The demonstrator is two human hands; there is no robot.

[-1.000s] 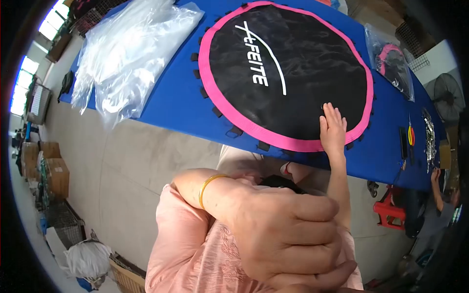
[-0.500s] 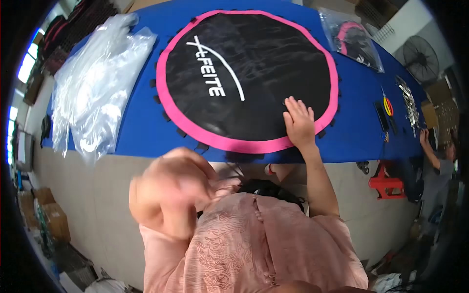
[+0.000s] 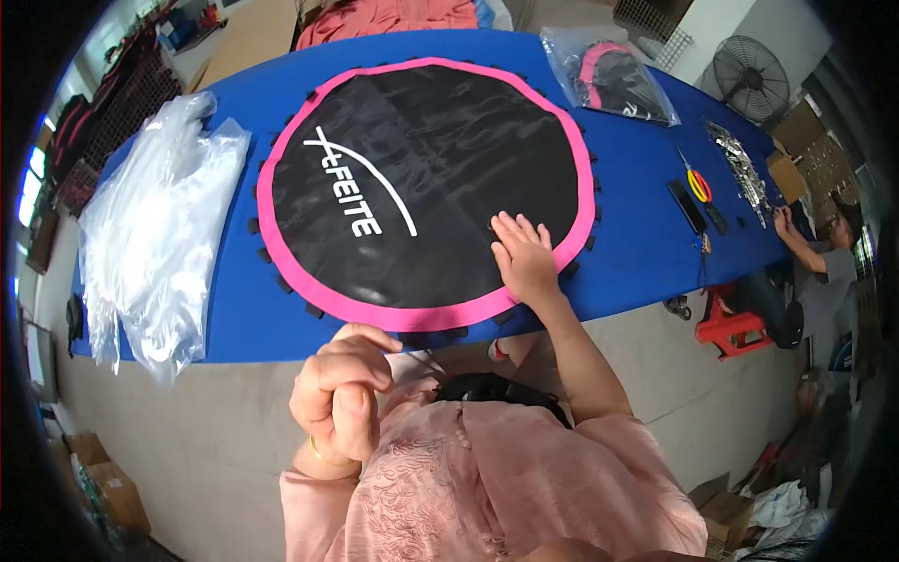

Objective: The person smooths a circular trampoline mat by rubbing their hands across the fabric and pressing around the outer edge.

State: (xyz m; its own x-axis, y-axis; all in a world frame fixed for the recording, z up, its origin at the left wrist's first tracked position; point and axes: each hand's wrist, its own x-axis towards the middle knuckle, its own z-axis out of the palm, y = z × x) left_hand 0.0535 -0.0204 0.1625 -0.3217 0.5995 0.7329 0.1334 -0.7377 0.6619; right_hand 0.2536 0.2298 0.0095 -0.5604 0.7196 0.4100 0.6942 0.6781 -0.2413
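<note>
A round black trampoline mat (image 3: 449,262) with a pink border and white "FEITE" lettering lies flat on the blue table. Dark tabs stick out all round its edge. On the mat's near right part, my right hand (image 3: 526,260) rests palm down with the fingers stretched out. My left hand (image 3: 345,386) is raised in front of the table's near edge, close to my body. Its fingers are curled in and the thumb is folded against them, with the index finger a little looser. No object shows in it.
Clear plastic bags (image 3: 159,244) are piled at the left. A bagged mat (image 3: 613,80) lies at the far right, near scissors (image 3: 698,185), a black tool (image 3: 686,207) and metal pieces (image 3: 740,173). A co-worker's arm (image 3: 801,245) reaches in beside a red stool (image 3: 730,323).
My left hand, blurred before, is now sharper and more tightly curled. The view has shifted, showing more of the far side. My right hand stays flat on the mat.
</note>
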